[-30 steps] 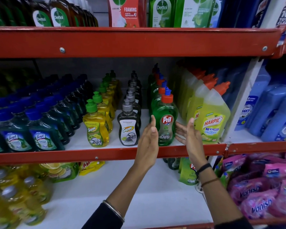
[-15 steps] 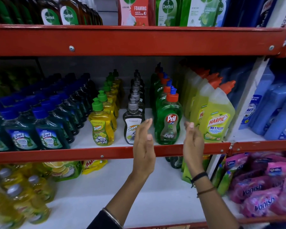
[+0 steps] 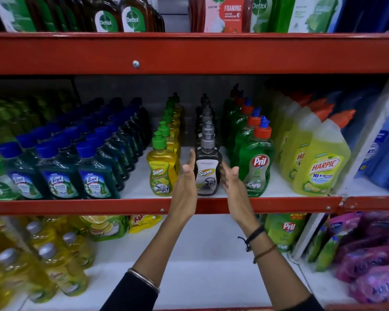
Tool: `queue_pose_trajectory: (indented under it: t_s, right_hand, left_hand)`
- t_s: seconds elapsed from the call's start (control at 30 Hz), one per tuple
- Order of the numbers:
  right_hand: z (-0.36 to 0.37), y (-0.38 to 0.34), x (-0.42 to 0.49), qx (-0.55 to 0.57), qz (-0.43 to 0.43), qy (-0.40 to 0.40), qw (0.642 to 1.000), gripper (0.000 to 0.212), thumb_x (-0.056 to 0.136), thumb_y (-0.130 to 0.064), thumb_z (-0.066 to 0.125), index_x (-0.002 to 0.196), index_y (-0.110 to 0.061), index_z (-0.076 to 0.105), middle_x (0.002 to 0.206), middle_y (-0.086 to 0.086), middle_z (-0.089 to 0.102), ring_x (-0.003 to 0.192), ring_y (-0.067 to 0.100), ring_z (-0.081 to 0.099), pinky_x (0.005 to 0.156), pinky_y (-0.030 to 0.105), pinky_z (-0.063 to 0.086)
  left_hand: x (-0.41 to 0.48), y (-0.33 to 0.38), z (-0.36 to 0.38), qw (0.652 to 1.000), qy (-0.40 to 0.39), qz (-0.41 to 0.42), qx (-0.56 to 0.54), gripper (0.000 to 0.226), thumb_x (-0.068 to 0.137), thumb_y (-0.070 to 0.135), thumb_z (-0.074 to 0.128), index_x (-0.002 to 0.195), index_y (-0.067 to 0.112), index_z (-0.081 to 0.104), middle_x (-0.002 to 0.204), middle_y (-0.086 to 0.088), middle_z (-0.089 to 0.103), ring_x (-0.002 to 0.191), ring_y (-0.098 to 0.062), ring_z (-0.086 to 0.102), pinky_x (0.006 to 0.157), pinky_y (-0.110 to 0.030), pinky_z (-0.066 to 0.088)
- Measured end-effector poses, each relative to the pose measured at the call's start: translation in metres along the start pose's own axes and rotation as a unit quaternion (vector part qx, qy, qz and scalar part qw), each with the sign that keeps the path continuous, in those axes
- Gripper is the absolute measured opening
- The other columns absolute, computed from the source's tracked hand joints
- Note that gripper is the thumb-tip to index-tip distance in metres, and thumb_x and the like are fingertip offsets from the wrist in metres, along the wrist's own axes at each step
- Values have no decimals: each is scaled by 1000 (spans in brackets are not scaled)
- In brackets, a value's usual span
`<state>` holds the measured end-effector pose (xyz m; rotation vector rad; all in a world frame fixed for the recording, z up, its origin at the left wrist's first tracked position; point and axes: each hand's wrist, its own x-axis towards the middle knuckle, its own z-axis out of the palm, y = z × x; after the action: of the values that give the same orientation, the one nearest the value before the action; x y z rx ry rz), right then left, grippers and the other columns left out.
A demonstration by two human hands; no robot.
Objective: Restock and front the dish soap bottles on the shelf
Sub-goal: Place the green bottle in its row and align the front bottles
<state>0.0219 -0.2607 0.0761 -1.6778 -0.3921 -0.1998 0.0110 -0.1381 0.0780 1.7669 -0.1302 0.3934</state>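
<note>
Item: grey soap bottle (image 3: 208,173), front of its row on the middle shelf (image 3: 76,206), standing upright with its long axis vertical, label facing out, base close to the red shelf lip. Neighbours: yellow soap bottle (image 3: 162,173) just beside at 9 o'clock; green soap bottle (image 3: 255,169) near at 3 o'clock. Position relative to hands: the bottle stands between the two palms, at 3 o'clock from the left hand (image 3: 185,189) and at 9 o'clock from the right hand (image 3: 234,187); both reach up from 6 o'clock. The left hand looks the nearer, its fingers level with the bottle's shoulder; contact on either side cannot be told. Hand state: both flat and spread wide, palms turned toward each other, gripping nothing. Judged step: closing the palms on the bottle to square it or draw it to the shelf edge. Rows behind appear full.
</note>
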Motion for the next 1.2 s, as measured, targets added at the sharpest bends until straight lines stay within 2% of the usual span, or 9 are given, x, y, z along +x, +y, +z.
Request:
queue_pose_trajectory:
  t_s: [0.1, 0.23, 0.37, 0.6, 0.7, 0.83, 0.93, 1.1, 1.2]
  right_hand:
    - [-4, 3, 0, 17, 16, 15, 1000, 87, 64, -93, 15, 136, -47, 32, 148, -11, 37, 139, 10, 32, 119, 44, 23]
    - [-5, -1, -5, 32, 12, 21, 999, 77, 61, -95, 16, 126, -58, 35, 138, -23, 39, 136, 7, 33, 117, 41, 26]
    - [-8, 3, -6, 30, 24, 19, 999, 102, 59, -96, 16, 140, -37, 35, 151, -7, 34, 140, 15, 32, 118, 44, 24]
    - [-7, 3, -5, 49, 14, 30, 998, 71, 61, -94, 20, 115, -57, 47, 130, -19, 50, 130, 9, 44, 112, 34, 34]
    - [1, 8, -12, 54, -17, 112, 992, 82, 69, -89, 25, 126, -36, 50, 137, -3, 54, 129, 11, 48, 111, 38, 37]
    - [21, 22, -35, 22, -156, 206, 966, 62, 92, -62, 31, 125, -16, 56, 129, 2, 60, 124, 13, 53, 105, 33, 42]
    - [43, 25, -43, 56, -158, 126, 978, 68, 92, -62, 32, 130, -10, 53, 135, 5, 58, 130, 18, 49, 108, 34, 40]
    - [82, 6, -22, 106, -62, -14, 992, 77, 77, -82, 29, 137, -34, 39, 150, -1, 41, 139, 9, 35, 116, 37, 26]
    - [90, -6, 3, 151, 32, -33, 988, 107, 60, -94, 28, 141, -25, 38, 152, 1, 38, 139, 11, 35, 118, 36, 22]
  left_hand:
    - [-1, 3, -2, 1000, -19, -5, -1, 93, 52, 103, 1, 137, 67, 17, 150, 30, 17, 149, -13, 19, 121, -53, 23]
    - [-3, 6, -3, 999, -36, -9, -12, 77, 51, 104, 2, 123, 80, 21, 159, 14, 27, 149, -17, 25, 120, -55, 26]
    - [-3, 5, -4, 999, -30, -15, -17, 77, 50, 104, 2, 121, 81, 23, 159, 11, 28, 148, -19, 26, 119, -56, 28]
    - [-5, 5, -4, 1000, -22, -14, -3, 92, 51, 104, 3, 134, 69, 21, 155, 17, 30, 147, -17, 29, 119, -52, 28]
    - [-13, -2, -4, 998, 24, 45, -22, 94, 67, 97, 8, 145, 49, 30, 152, 23, 32, 145, -5, 31, 120, -42, 29]
    - [-28, -10, -17, 966, 202, 146, -63, 71, 90, 78, 20, 130, 31, 56, 135, 23, 55, 134, -3, 45, 110, -26, 37]
    - [-24, -10, -40, 952, 266, 142, -50, 72, 89, 78, 18, 133, 32, 51, 143, 7, 49, 137, -7, 40, 112, -24, 31]
    - [-6, -10, -80, 991, 133, 22, 19, 98, 57, 100, -2, 143, 56, 16, 163, 9, 18, 148, -11, 19, 121, -50, 21]
    - [-1, -12, -94, 996, 71, 2, 54, 108, 47, 102, -6, 145, 59, 10, 162, 7, 20, 148, -23, 24, 117, -61, 28]
